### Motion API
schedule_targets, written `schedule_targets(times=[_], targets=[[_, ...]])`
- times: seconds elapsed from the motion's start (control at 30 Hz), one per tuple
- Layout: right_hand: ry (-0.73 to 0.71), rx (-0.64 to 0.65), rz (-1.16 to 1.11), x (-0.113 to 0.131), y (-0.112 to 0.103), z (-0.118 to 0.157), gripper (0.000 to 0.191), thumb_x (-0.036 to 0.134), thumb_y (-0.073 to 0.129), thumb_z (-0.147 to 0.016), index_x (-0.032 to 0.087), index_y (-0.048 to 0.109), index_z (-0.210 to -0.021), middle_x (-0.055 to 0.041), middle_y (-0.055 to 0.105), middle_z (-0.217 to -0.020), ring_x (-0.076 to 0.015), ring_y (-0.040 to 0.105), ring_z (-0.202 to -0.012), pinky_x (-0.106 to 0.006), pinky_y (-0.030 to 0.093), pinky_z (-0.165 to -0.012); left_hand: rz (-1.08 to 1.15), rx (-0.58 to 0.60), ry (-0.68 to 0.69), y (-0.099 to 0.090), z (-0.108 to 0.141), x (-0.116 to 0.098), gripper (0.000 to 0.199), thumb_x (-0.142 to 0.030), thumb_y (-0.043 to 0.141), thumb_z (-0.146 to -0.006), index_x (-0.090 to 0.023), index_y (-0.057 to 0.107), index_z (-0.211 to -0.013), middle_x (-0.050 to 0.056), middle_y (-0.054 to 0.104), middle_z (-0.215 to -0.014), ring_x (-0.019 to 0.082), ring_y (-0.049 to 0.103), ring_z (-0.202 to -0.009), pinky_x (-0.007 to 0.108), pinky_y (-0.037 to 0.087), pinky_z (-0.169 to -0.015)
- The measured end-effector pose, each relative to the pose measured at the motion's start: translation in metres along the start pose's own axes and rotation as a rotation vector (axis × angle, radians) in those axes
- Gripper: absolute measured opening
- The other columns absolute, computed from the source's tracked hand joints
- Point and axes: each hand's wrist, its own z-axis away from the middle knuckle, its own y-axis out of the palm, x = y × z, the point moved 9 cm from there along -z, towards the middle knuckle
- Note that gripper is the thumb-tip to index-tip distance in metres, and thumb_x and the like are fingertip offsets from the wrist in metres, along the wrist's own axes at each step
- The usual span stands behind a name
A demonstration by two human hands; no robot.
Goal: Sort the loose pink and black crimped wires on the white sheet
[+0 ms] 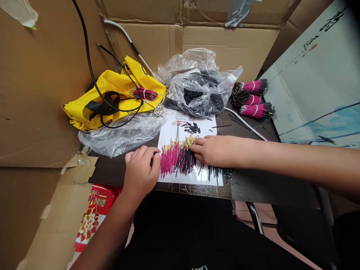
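Observation:
A row of thin pink wires (168,159) and black wires (185,160) with gold-coloured tips lies side by side on a white sheet of paper (202,180). My left hand (143,168) rests at the left end of the row, fingers loosely bent and thumb apart, with nothing seen in it. At the other end, the bent fingers of my right hand (215,150) close on wires near the gold tips; its fingertips are partly hidden. More loose black wires (216,174) lie below my right wrist. Short black tube pieces (192,128) are scattered above the row.
A yellow bag (109,84) stands at the back left, holding up a banded pink wire bundle (144,93). Beside it sits a clear plastic bag (199,92) with dark contents. Several tied wire bundles (257,110) are piled at the right. Cardboard walls (225,48) enclose the dark table (108,170).

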Motion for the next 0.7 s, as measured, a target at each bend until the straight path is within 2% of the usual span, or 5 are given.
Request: schedule_targets(times=[0.3,0.5,0.7], targets=[[-0.016,0.017,0.009,0.005,0.009,0.0,0.017,0.017,0.053,-0.098,0.014,0.069,-0.095,-0.0088,0.065,-0.1,-0.0235,0.052,-0.094,-0.035,0.03,-0.059,0.045,0.0,0.012,-0.001,0.001,0.0,0.036,-0.032,0.03,-0.104,-0.021,0.065,-0.104,0.005,0.069,-0.102,0.023,0.061,-0.101,0.042,0.033,-0.092],[0.056,0.026,-0.023,0.002,0.012,0.005,0.017,0.018,0.049,-0.1,0.013,0.065,-0.094,-0.0097,0.064,-0.095,-0.0206,0.052,-0.084,-0.033,0.032,-0.061,0.043,-0.008,0.024,0.0,0.002,-0.001,0.037,-0.035,0.03,-0.104,-0.022,0.064,-0.104,0.005,0.068,-0.101,0.023,0.061,-0.099,0.042,0.033,-0.09],[-0.014,-0.132,0.008,0.002,0.004,0.011,0.014,0.014,0.047,-0.1,0.013,0.06,-0.095,-0.0081,0.06,-0.092,-0.0212,0.052,-0.084,-0.034,0.036,-0.067,0.045,-0.002,0.026,-0.001,0.002,-0.001,0.036,-0.035,0.031,-0.104,-0.022,0.064,-0.105,0.005,0.069,-0.102,0.023,0.062,-0.099,0.042,0.033,-0.091]])
